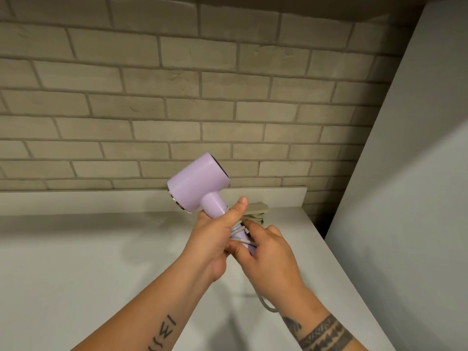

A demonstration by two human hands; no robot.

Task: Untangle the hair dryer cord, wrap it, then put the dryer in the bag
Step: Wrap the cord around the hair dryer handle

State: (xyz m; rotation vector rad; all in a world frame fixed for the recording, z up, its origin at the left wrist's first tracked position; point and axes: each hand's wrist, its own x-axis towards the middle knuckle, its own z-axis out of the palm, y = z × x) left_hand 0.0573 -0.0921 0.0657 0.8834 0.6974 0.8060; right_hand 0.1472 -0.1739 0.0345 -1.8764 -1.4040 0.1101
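Observation:
A lilac hair dryer is held up over a white counter, barrel pointing up and to the right. My left hand grips its handle, thumb pointing up. The grey cord is wound in several turns round the handle, and a loop of it hangs below my right wrist. My right hand holds the cord against the lower handle with curled fingers. The grey plug block shows just behind my hands. No bag is in view.
A pale brick wall rises behind the counter, with a low ledge along its foot. A tall white panel closes off the right side.

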